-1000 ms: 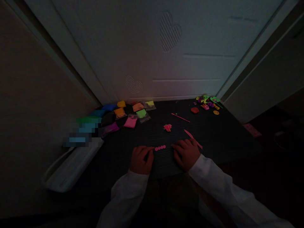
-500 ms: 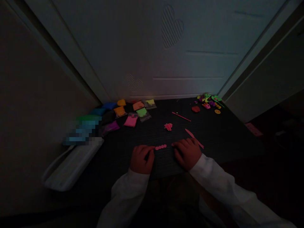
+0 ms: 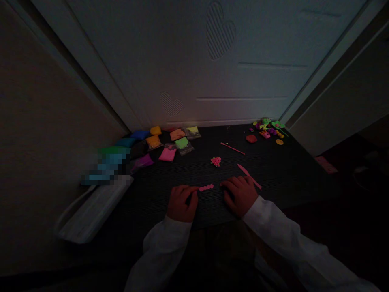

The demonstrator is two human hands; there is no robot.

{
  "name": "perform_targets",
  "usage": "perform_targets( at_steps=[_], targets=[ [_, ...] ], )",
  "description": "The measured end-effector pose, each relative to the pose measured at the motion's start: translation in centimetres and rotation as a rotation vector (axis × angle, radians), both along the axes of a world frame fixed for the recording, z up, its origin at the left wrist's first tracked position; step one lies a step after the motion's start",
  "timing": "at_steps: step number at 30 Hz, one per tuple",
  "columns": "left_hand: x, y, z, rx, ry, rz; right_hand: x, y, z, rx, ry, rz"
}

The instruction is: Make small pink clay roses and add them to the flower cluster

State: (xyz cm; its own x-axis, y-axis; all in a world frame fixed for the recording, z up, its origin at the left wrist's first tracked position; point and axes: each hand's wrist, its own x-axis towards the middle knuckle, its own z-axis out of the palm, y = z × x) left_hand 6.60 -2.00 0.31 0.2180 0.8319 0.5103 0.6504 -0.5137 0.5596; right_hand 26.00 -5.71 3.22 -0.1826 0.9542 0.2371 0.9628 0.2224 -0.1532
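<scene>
A short row of pink clay discs (image 3: 206, 187), flattened and overlapping, lies on the dark tabletop between my hands. My left hand (image 3: 181, 204) is closed, its forefinger and thumb tips together at the row's left end. To the right of the row, my right hand (image 3: 240, 196) rests on the table with bent fingers, thumb apart from the forefinger, holding nothing I can see. Just beyond its fingers lies a pink clay knife (image 3: 249, 176), partly behind the hand. Farther off sit a small cluster of pink clay pieces (image 3: 216, 162) and a thin pink stick tool (image 3: 232, 148).
Bags of coloured clay, among them a pink bag (image 3: 167, 153) and a green one (image 3: 182, 143), lie at back left. A white case (image 3: 95, 211) stands at the left edge. Small clay figures (image 3: 267, 127) and a red lump (image 3: 251, 139) are at back right, before a white panel (image 3: 182, 61).
Both hands stay almost in place. A pink bit at my right forefinger's tip is harder to make out now. The view has shifted very slightly.
</scene>
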Motion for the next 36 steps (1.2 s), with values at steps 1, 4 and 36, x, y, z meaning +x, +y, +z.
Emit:
perform_targets(
  at_steps=[1,4,36],
  targets=[
    [-0.01,0.01,-0.02,-0.001,0.0,0.0,0.03,0.02,0.01,-0.003,0.01,-0.006],
    [-0.08,0.09,-0.14,0.007,-0.006,-0.01,0.08,0.05,0.0,-0.011,0.039,-0.022],
    [0.01,0.21,-0.21,0.022,0.019,-0.014,0.4,-0.2,-0.34,0.016,0.041,0.065]
  ],
)
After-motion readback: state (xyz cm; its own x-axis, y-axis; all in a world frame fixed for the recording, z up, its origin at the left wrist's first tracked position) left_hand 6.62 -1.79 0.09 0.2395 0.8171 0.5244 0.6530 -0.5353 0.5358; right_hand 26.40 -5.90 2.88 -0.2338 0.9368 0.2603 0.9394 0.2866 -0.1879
